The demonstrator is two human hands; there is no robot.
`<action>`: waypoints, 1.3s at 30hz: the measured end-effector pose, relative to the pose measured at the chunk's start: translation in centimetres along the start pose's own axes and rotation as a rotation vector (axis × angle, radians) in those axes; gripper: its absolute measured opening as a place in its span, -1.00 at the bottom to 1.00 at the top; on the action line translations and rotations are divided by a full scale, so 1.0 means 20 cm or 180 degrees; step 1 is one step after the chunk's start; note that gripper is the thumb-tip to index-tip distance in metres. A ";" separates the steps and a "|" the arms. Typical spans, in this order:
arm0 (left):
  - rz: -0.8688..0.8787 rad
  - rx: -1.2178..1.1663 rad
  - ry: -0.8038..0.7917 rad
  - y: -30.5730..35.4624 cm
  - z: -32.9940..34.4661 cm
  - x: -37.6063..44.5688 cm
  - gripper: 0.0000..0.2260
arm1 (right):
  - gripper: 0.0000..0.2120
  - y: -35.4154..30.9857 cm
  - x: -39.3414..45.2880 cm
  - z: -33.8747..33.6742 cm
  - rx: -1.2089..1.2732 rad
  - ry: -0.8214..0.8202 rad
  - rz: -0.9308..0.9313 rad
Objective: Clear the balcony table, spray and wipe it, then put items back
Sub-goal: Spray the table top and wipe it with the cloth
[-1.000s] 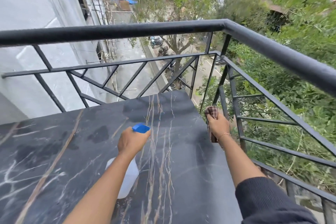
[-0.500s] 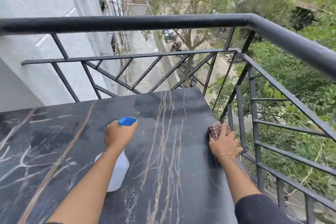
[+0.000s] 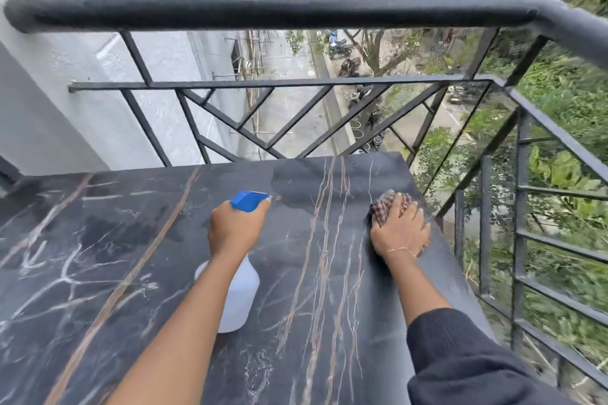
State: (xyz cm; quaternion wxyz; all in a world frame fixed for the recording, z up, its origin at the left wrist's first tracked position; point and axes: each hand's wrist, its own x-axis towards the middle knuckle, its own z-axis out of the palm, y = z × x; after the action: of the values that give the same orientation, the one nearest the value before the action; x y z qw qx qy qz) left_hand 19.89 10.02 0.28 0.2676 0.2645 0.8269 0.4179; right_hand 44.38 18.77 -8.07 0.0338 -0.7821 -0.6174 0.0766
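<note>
A: What is the left hand (image 3: pixel 234 229) doing?

B: Its fingers are curled round the neck of the spray bottle (image 3: pixel 237 293); the blue spray head (image 3: pixel 248 200) juts out past the knuckles, pointing at the far side of the table (image 3: pixel 98 273); the white body hangs below the wrist, over the dark marble top.

A: And the right hand (image 3: pixel 400 229)?

B: Fingers nearly straight, spread and pressed flat on the checked cloth (image 3: pixel 383 208); the cloth lies bunched beneath and ahead of the fingertips, near the table's right edge, beside the railing (image 3: pixel 269 11); a wet patch (image 3: pixel 296 182) darkens the far corner.
</note>
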 end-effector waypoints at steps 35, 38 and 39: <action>0.0187 -0.0285 -0.0137 0.01 -0.03 0.02 -0.69 | -0.38 0.27 -0.29 -0.03 0.0073 0.0092 0.0302; 0.0209 -0.0262 -0.0149 -0.01 -0.03 0.02 -0.69 | -0.39 0.05 -0.31 0.01 0.0028 -0.0030 -0.0100; 0.0224 -0.0250 -0.0170 -0.01 -0.03 0.01 -0.68 | -0.38 -0.03 -0.32 0.03 0.0047 -0.0066 -0.0285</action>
State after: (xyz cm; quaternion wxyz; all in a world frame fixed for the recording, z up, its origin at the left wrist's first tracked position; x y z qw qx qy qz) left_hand 19.26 9.82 0.38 0.2849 0.2938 0.7926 0.4520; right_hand 42.28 12.76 -8.02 0.0365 -0.7526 -0.6516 0.0877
